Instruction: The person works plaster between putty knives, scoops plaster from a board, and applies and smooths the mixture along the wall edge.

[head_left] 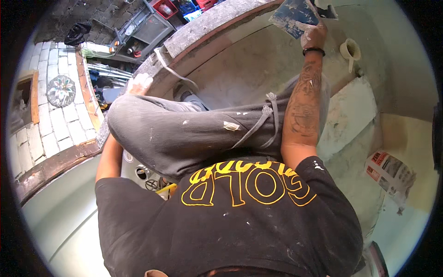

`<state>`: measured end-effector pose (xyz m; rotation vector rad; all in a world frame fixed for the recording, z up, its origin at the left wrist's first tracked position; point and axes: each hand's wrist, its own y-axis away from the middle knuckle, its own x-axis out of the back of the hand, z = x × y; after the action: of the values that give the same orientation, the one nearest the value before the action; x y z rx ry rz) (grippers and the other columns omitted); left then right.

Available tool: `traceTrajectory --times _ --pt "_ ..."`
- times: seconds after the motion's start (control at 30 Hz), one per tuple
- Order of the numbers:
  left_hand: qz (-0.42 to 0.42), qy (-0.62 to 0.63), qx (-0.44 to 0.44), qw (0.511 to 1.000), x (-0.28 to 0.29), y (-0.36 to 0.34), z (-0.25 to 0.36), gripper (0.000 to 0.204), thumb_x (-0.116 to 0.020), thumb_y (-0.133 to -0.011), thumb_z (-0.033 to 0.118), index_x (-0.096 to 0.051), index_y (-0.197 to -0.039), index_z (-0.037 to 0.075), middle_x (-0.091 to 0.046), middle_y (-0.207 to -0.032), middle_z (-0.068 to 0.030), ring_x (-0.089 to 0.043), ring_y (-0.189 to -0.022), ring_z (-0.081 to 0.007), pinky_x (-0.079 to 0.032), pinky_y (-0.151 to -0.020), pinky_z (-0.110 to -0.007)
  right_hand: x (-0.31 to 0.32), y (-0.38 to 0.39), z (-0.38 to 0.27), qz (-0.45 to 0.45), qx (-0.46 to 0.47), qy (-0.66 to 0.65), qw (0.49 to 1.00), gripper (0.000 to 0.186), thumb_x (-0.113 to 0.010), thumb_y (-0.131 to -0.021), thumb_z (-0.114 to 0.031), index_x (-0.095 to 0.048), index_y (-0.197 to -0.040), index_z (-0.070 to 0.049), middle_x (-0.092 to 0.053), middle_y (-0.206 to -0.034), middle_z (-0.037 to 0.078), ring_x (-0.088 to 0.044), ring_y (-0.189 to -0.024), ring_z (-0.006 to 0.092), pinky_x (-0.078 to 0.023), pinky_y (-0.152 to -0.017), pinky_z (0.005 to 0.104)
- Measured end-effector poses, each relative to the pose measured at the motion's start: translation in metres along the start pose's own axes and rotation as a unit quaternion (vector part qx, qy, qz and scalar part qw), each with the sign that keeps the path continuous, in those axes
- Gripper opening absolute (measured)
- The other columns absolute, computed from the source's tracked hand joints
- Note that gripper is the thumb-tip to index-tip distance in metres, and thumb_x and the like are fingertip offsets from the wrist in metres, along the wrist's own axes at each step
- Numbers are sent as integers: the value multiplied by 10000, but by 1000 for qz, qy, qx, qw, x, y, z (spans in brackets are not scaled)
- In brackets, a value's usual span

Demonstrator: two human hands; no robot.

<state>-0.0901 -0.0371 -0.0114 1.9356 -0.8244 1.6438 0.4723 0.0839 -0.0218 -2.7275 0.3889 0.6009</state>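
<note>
My right hand [312,36] grips a flat blue filling spreader [290,21] smeared with pale filler, with a second dark, smeared piece partly behind it at the top edge. My left hand [140,84], whitened with powder, rests open on the rough curved rim [184,30], beside my bent knee. A pale cup with a handle [350,51] is right of my right wrist. My grey trousers and dark shirt fill the middle and bottom.
A paved area [69,120] with a round mosaic [61,91] lies beyond the rim at left. Crates [165,8], a metal bench [147,32] and poles are further back. A pale board [350,108] and printed bag [388,175] lie to my right.
</note>
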Motion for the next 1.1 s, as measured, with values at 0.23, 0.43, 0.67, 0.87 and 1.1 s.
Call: traceTrajectory --times 0.23,0.43,0.67,0.87,1.1 --pt "120 435 254 856 174 -114 -43 463 -478 -790 68 -379 -1240 25 -490 -1182 -124 -508 -1018 -191 -392 -875 -291 -22 1 -13 -103 -92 -68 988 449 -581 -618 118 -549 -1055 20 -610 -937 99 -600 -796 189 -492 -701 276" --pt "84 771 71 628 216 -213 24 484 -583 -748 175 -412 -1154 -23 -541 -1059 -166 -554 -937 -228 -456 -793 -363 -87 23 -60 -289 -100 -144 941 500 -603 -608 72 -511 -1097 29 -596 -1006 111 -573 -926 206 -481 -793 328" --pt "-31 797 157 582 180 -238 54 846 -694 -626 483 -349 -1212 -20 -509 -1094 -146 -530 -990 -308 -462 -834 -390 -130 42 -80 -347 -231 -256 872 620 -606 -535 115 -448 -1135 109 -570 -1042 173 -591 -888 210 -500 -777 332" --pt "13 782 256 568 173 -249 71 308 -581 -814 277 -542 -991 28 -597 -913 -43 -584 -810 -133 -493 -716 -303 -118 48 -65 -373 -274 -226 857 601 -637 -542 52 -460 -1111 124 -576 -1033 163 -596 -862 194 -494 -768 302" --pt "176 826 236 481 194 -234 38 290 -526 -838 295 -521 -1037 84 -578 -981 -47 -549 -895 -159 -456 -755 -349 -58 26 -76 -378 -88 -227 893 454 -620 -629 -5 -520 -1064 75 -536 -1085 203 -536 -992 284 -429 -860 397"
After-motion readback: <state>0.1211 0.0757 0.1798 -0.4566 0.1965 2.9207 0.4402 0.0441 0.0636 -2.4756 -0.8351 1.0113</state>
